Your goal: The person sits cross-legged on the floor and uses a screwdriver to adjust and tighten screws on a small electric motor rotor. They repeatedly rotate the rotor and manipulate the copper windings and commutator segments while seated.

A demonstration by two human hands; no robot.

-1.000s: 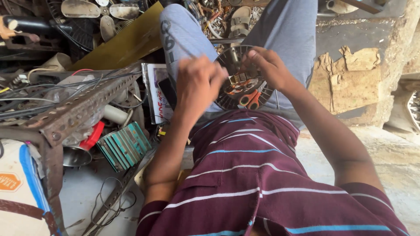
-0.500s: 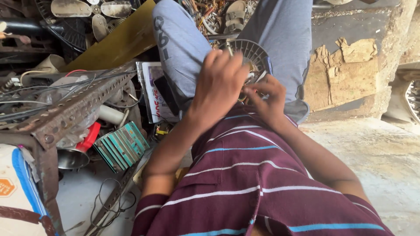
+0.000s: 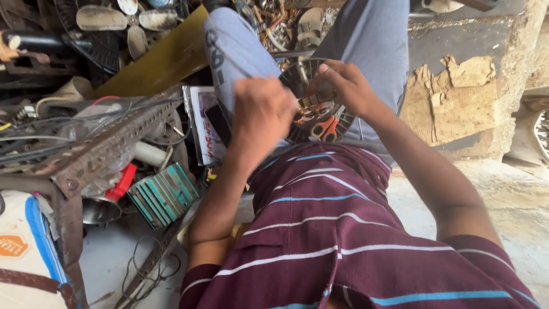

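Clearly, with the right hand clamped on the round fan motor and the left hand closed above it, it could slip off the lap.

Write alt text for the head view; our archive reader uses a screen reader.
A seated person in a maroon striped shirt holds a round dark motor part in their lap, right hand gripping its top edge and left hand at its left side. A rusty metal frame and scrap clutter lie to the left.

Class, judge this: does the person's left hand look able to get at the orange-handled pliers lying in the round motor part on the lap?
Probably yes: the left hand hovers just beside the orange-handled pliers, nothing lying between; the right hand holds the round motor part farther up.
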